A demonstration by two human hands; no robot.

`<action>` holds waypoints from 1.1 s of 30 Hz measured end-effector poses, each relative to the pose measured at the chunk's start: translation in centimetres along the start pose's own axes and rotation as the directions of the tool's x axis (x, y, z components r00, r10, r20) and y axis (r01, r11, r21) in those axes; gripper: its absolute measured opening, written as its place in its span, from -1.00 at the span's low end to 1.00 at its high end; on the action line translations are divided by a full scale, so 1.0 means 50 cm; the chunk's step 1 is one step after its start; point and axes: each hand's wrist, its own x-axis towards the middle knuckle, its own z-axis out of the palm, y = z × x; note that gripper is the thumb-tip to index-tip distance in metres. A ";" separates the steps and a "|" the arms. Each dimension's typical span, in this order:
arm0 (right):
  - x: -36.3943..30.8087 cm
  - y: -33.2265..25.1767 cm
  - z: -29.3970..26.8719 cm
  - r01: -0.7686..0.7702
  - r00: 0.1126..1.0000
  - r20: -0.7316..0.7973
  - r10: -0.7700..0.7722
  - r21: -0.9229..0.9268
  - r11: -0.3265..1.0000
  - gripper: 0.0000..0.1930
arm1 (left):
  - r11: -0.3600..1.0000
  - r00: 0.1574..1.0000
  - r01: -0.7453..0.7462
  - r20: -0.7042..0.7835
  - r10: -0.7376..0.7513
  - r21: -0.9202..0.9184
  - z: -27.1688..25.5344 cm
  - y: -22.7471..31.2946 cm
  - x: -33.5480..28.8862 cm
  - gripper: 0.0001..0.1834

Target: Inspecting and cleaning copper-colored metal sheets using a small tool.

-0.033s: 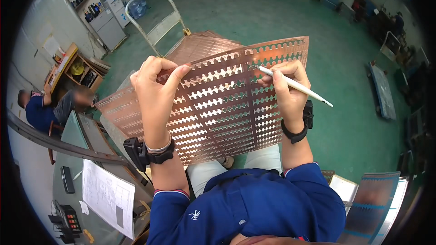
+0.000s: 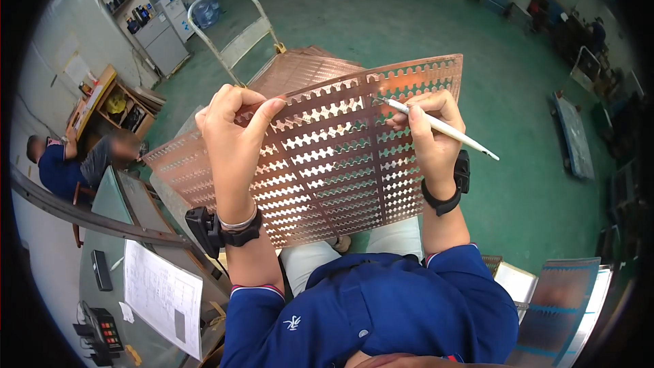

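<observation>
A large copper-coloured perforated sheet (image 2: 376, 157) stands tilted in front of me, with rows of notched slots crossed by solid bars. My left hand (image 2: 235, 119) pinches its upper edge between thumb and fingers. In my right hand (image 2: 436, 129) is a slim white pen-like tool (image 2: 460, 136) with a metal tip, held like a pencil. That tip is at the sheet's upper right part, beside a solid bar; whether it touches the metal, I cannot tell. Some right fingertips lie close to the slots.
Beyond the sheet, a hand trolley (image 2: 235, 44) carries more copper-coloured sheets (image 2: 300, 68). At left is a glass-topped desk (image 2: 112, 221) with printed papers (image 2: 163, 293) and a desk phone (image 2: 102, 330). Another person (image 2: 61, 167) sits farther left. Panels (image 2: 555, 313) lean at lower right.
</observation>
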 end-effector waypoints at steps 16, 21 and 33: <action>0.002 0.004 0.011 -0.056 0.998 -0.010 0.057 0.043 0.997 -0.90 | 0.995 0.995 -0.085 -0.037 0.087 0.061 -0.003 -0.002 0.000 -0.75; 0.006 -0.002 0.015 -0.068 0.998 -0.003 0.068 0.058 0.996 -0.89 | 1.000 1.000 -0.007 0.002 0.007 -0.026 -0.005 0.005 0.000 -0.74; 0.006 0.011 0.002 -0.009 0.999 0.051 0.011 -0.038 0.999 -0.88 | 0.985 0.988 -0.153 -0.002 0.154 0.079 0.003 -0.024 0.000 -0.85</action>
